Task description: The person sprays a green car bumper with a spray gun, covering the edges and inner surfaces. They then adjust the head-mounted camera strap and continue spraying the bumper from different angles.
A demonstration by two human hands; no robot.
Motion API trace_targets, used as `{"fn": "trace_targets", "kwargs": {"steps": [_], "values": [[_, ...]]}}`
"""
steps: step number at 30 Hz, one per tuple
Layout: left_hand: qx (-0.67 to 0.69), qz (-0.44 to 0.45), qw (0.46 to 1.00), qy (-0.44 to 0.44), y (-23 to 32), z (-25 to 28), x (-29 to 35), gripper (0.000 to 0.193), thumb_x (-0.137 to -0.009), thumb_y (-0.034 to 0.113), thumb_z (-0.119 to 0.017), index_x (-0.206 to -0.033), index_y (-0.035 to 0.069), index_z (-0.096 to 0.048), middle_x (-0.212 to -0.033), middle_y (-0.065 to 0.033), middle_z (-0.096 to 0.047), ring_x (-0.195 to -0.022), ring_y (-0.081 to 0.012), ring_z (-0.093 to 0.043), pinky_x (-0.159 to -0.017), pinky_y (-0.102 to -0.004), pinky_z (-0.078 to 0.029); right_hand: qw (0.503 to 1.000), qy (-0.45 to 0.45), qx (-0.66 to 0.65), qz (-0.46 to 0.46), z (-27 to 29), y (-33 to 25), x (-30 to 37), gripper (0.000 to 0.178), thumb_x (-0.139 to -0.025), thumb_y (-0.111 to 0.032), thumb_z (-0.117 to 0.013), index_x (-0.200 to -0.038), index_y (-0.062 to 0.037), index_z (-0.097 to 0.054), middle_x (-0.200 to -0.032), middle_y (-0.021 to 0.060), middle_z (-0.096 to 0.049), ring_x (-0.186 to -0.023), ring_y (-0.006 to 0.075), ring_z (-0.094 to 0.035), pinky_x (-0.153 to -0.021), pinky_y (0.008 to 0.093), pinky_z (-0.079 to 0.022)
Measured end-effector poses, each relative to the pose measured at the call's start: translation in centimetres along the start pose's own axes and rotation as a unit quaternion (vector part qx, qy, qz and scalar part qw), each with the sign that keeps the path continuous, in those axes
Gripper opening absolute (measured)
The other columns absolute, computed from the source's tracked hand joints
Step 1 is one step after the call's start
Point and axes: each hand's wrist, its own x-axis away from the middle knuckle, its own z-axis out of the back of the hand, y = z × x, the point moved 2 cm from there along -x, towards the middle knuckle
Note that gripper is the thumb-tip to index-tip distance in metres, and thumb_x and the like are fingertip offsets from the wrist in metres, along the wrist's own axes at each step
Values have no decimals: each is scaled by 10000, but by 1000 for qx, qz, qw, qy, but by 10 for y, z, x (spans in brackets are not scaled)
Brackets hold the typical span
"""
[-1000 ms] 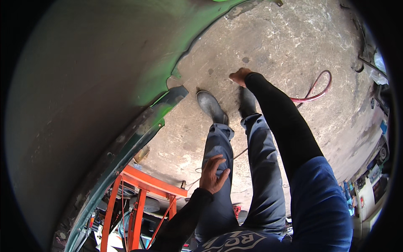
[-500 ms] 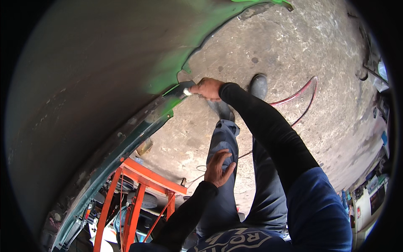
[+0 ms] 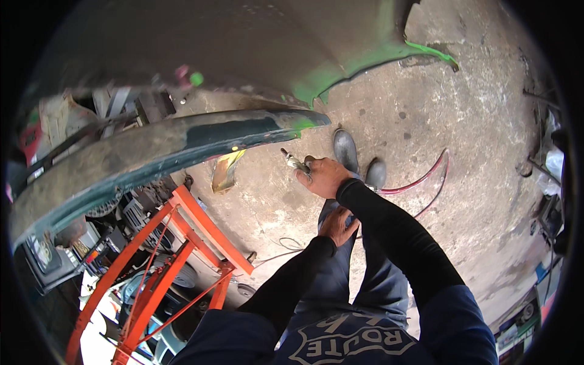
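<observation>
My right hand (image 3: pixel 325 177) is closed around a small silver tool (image 3: pixel 294 160) with a narrow dark tip. Its tip points up and left, just short of the long dark-green painted strip (image 3: pixel 225 134), apart from it. Green paint shows at the strip's right end. Beyond that hangs a large grey-brown panel (image 3: pixel 243 48) with bright green along its edge. My left hand (image 3: pixel 336 227) lies on my leg near the knee with its thumb apart and nothing visible in it; some of its fingers are hidden by the right forearm.
An orange metal stand (image 3: pixel 210 228) rises on the left below the strip, with assorted parts behind it. A red hose (image 3: pixel 426 167) loops over the concrete floor right of my boots (image 3: pixel 345 149). A yellowish folded piece (image 3: pixel 228 171) lies under the strip.
My right hand has drawn back from the strip's end, and the silver tool now shows in it. My left hand stays on my leg. The view has shifted, showing a gap between strip and panel.
</observation>
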Motion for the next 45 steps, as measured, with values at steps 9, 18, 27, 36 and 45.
{"fn": "trace_targets", "kwargs": {"steps": [9, 18, 27, 36, 45], "values": [[357, 80, 910, 195, -30, 44, 142, 275, -973, 198, -596, -1215, 69, -600, -1309, -72, -551, -1198, -205, -560, -922, -347, -472, 990, 54, 117, -53, -70, -38, -33, 538, -951, -488, -460, -1087, 27, -539, -873, 291, -673, -861, 460, -666, -800, 518, -534], [240, 117, 930, 253, -181, 41, 279, 458, -898, 319, -668, -1249, 46, -558, -1338, -202, -510, -1206, -365, -533, -940, -432, -487, 950, 209, 205, -107, -152, 33, -162, 613, -940, -542, -437, -1106, 31, -579, -1022, 292, -667, -991, 452, -642, -882, 498, -508], [132, 163, 954, 215, -238, 36, 339, 531, -886, 351, -670, -1317, 98, -492, -1391, -186, -455, -1263, -398, -453, -1061, -491, -356, 981, 89, 158, -70, -268, -17, -241, 619, -940, -526, -446, -1100, 45, -621, -1130, 313, -617, -1102, 466, -566, -951, 477, -451], [181, 156, 941, 239, -260, 49, 357, 545, -887, 323, -675, -1331, 74, -479, -1397, -208, -438, -1285, -390, -443, -1062, -509, -348, 991, 16, 114, -68, -427, -104, -309, 699, -932, -559, -430, -1219, 54, -604, -1243, 291, -595, -1207, 406, -549, -1055, 423, -406], [163, 164, 942, 243, -264, 48, 361, 517, -875, 260, -698, -1307, 61, -495, -1358, -200, -471, -1251, -383, -470, -1044, -483, -381, 957, -112, -195, -184, -480, -102, -280, 625, -930, -565, -466, -930, 41, -618, -970, 230, -665, -934, 394, -601, -870, 447, -454]]}}
